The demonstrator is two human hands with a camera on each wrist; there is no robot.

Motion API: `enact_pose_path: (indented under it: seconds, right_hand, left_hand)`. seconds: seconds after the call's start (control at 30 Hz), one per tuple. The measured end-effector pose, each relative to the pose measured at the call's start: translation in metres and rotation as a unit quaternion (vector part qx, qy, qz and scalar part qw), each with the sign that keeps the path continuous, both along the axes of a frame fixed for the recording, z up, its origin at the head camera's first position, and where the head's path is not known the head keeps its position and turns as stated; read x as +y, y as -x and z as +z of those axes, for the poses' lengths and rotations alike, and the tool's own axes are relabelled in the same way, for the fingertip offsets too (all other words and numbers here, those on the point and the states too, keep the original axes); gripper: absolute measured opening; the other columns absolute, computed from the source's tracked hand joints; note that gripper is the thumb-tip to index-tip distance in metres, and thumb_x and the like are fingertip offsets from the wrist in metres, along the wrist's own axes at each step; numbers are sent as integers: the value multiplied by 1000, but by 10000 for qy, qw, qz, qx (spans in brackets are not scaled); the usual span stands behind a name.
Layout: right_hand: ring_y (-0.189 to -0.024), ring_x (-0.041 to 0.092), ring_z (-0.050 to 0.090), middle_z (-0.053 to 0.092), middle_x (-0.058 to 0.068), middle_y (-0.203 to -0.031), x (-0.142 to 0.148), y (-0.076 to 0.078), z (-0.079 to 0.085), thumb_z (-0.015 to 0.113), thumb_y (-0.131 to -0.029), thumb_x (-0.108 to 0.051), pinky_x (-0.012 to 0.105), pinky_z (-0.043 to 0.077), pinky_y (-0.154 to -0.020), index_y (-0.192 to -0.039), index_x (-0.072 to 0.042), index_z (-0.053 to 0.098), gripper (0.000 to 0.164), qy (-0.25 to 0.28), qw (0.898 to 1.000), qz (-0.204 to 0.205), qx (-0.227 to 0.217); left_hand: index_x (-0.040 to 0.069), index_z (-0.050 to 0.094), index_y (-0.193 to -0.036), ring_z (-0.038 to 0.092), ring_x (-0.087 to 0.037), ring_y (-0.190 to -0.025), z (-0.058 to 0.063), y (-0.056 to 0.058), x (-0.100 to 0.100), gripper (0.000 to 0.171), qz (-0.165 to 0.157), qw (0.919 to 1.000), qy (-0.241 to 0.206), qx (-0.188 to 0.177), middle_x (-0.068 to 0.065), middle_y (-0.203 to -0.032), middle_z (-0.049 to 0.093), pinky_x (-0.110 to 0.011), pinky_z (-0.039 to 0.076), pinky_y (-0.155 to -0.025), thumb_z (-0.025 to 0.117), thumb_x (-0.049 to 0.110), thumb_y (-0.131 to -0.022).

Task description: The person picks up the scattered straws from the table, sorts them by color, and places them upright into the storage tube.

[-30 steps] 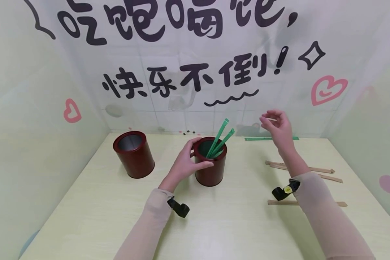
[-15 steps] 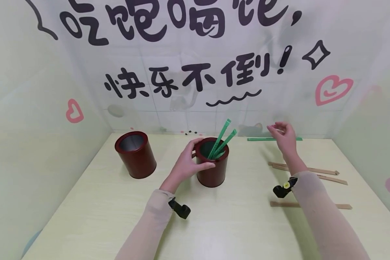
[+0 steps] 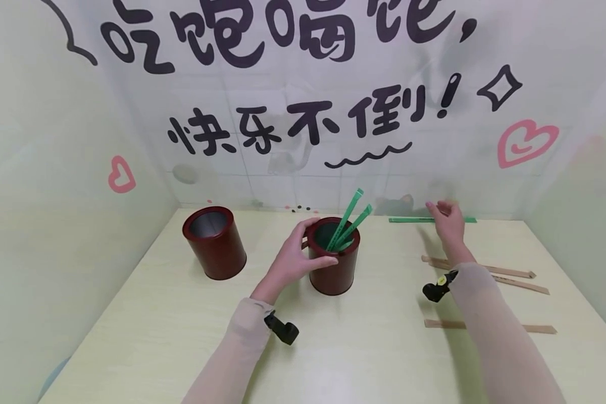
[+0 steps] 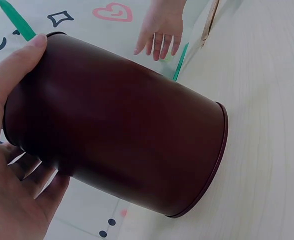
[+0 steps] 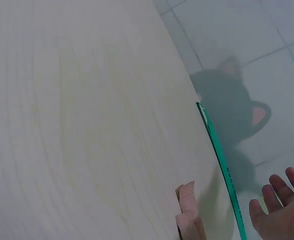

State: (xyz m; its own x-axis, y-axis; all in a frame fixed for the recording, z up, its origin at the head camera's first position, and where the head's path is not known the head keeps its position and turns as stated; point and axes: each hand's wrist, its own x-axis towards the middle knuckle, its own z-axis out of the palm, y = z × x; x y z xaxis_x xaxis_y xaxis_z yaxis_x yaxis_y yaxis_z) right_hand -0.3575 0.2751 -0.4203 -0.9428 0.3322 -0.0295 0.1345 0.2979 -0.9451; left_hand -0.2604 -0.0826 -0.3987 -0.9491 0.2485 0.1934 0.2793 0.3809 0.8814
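My left hand [image 3: 295, 259] grips a dark red cup [image 3: 333, 278] near its rim, thumb on the near side and fingers round the back. The cup stands upright on the table; several green paper-wrapped straws [image 3: 352, 210] lean inside it. At the back edge, my right hand [image 3: 449, 227] hovers by a long green wrapped straw [image 3: 409, 220], overlapping it in the head view. Its fingers are loosely bent with nothing between them. In the right wrist view, the fingers [image 5: 271, 197] are spread beside that green straw [image 5: 221, 167].
A second dark red cup [image 3: 216, 252] stands at the back left, no straws showing in it. Several brown paper-wrapped straws [image 3: 515, 271] lie on the right, partly under my right forearm. A printed backdrop [image 3: 293, 191] rises behind the table's back edge.
My right hand has come down toward the green straw at the back edge. My left hand keeps its grip on the cup. The whole head view has shifted slightly.
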Motion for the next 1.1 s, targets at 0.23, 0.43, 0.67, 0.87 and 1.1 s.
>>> enact_pose_path:
  seconds: [0.23, 0.43, 0.67, 0.87, 1.1]
  right_hand:
    - [-147, 41, 30, 31, 24, -159, 7, 2, -10, 41, -106, -39, 52, 31, -121, -154, 1, 28, 64, -561, 9978, 263, -235]
    - [-146, 51, 23, 24, 31, -159, 10, 1, -17, 39, -107, -23, 62, 25, -119, -154, 5, 24, 57, -1663, 9758, 1293, -588]
    - [-134, 52, 40, 43, 32, -148, 9, 2, -18, 56, -97, -7, 63, 37, -112, -144, 6, 45, 50, -2229, 9606, 1571, -540]
    - [-116, 45, 56, 65, 28, -123, 7, 0, -15, 64, -93, -3, 57, 45, -101, -118, 3, 68, 27, -2790, 9372, 2086, -179]
    - [-100, 34, 60, 71, 19, -107, 6, 4, -16, 65, -93, -6, 46, 50, -86, -101, -4, 76, 13, -3193, 9067, 2756, 85]
  left_hand:
    - [19, 37, -150, 43, -24, -142, 0, -3, 2, 90, 28, 10000, 14, -68, 0, -151, 45, -47, 43, -115, 88, 28, -76]
    - [13, 36, -151, 43, -23, -142, -1, -3, 4, 92, -7, 10000, 5, 37, -2, -152, 45, -45, 43, -115, 88, 26, -76]
    - [16, 36, -151, 43, -22, -142, 1, -4, 3, 91, 3, 10000, 15, 35, 0, -153, 44, -45, 43, -115, 87, 28, -77]
    - [17, 36, -151, 43, -22, -142, 1, -3, 1, 91, 37, 10000, 59, 7, 0, -153, 43, -46, 43, -115, 87, 29, -77]
    - [17, 37, -150, 44, -24, -141, 0, -1, 1, 90, 48, 10000, 29, 49, -1, -152, 45, -46, 43, -115, 88, 28, -76]
